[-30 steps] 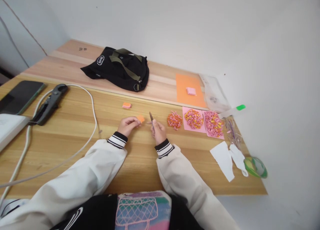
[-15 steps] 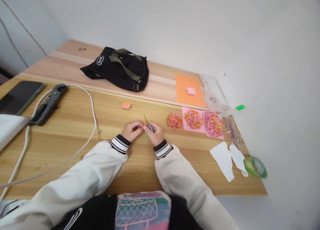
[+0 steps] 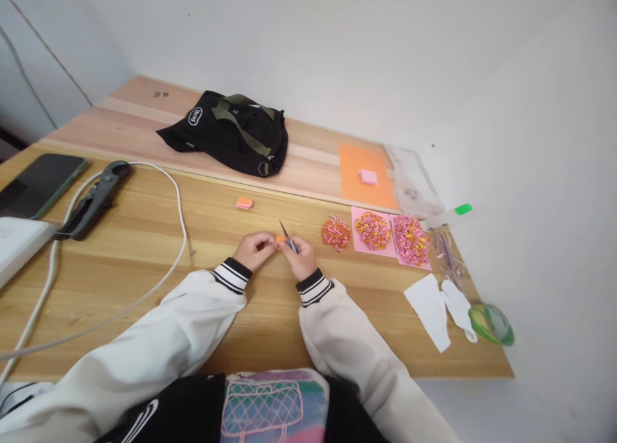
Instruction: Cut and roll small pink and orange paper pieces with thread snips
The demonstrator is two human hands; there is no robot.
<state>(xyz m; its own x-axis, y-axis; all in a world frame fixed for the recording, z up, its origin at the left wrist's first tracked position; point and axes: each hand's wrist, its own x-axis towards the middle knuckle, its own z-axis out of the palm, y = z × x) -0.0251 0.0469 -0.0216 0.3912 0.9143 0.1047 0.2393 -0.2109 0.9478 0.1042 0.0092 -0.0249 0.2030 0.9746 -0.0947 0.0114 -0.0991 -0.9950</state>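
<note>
My left hand [image 3: 254,251] pinches a small orange piece [image 3: 280,240] that looks like paper, above the wooden table. My right hand [image 3: 301,259] is closed beside it, its fingertips touching the same piece. From my right fingers a slim pointed metal tool [image 3: 288,235] with a bluish part sticks up towards the far left; its exact kind I cannot make out. Beyond my hands lies a small orange-and-pink stack [image 3: 245,203]. To the right sits a loose heap of orange and pink little sticks [image 3: 336,232].
Two pink sheets hold a pink-yellow heap [image 3: 373,229] and a larger heap [image 3: 411,239]. An orange sheet [image 3: 351,173] bears a pink stack [image 3: 369,177]. Also around: black bag [image 3: 231,134], black tool [image 3: 103,195], white cable [image 3: 179,205], phone [image 3: 41,184], white paper [image 3: 429,310], green roll [image 3: 491,324].
The pointed tool has turned slightly in my right fingers and shows a wider blade-like side. More of the orange piece shows between my hands, which stay in nearly the same place.
</note>
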